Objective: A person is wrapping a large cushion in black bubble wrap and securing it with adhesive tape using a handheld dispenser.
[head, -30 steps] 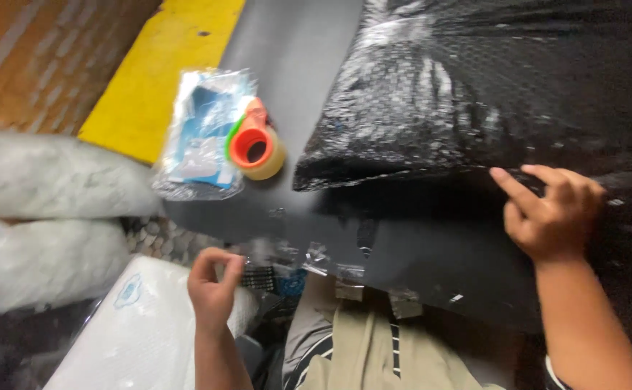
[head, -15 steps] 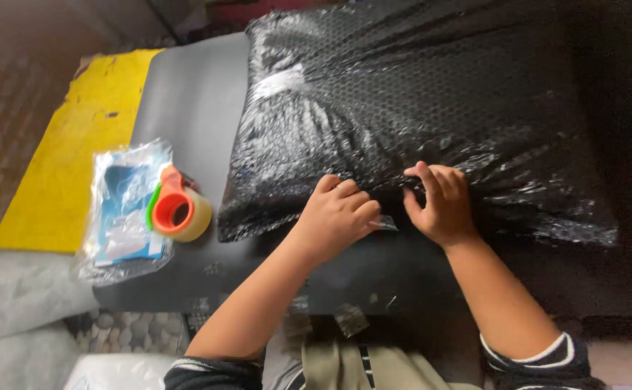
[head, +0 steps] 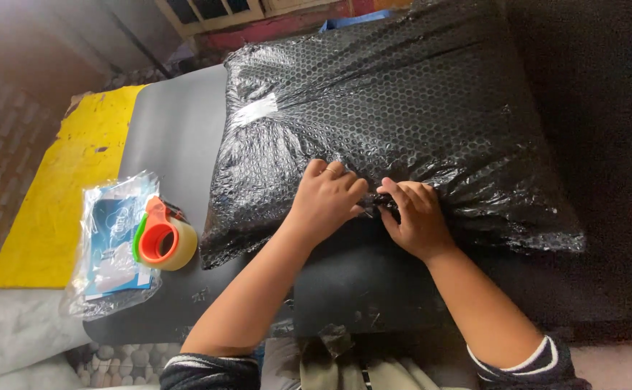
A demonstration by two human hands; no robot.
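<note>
Dark grey matting covers the table (head: 171, 130), with a yellow board (head: 63, 180) at its left. On it lies a bulky parcel (head: 402, 123) in black bubble wrap. Both the left hand (head: 328, 198) and right hand (head: 415, 217) pinch its crinkled near edge, fingertips hidden in folds. A tape dispenser (head: 163, 237) rests on a clear packet (head: 110, 245).

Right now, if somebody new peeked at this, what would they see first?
First comes the big black bubble-wrapped bundle, shiny and puffy, filling the middle of the dark table. The left hand and right hand press side by side on its near edge. Off to the left, an orange tape dispenser lies on a clear plastic packet, beside a bright yellow board.
</note>
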